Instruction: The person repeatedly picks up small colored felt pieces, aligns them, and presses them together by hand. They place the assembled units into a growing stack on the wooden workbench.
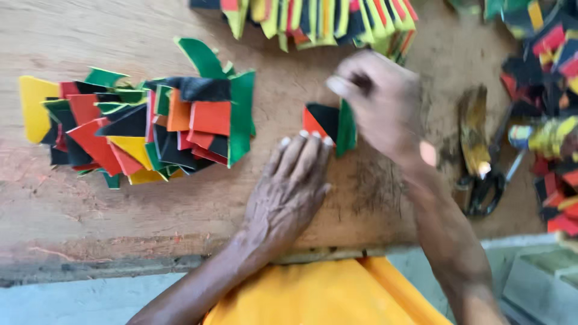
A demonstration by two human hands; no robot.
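You work in soft, even daylight; the wooden desk (120, 198) is bright and shows no strong glare. Shadows are weak: only a faint dark patch lies under your right hand (379, 102). This hand is heavily blurred by motion, and its outline smears. Your left hand (289, 186) is sharper, and you can see its skin folds. The pile of coloured pieces (144, 129) is slightly soft. At the right edge, the scissors (490, 180) are blurred.
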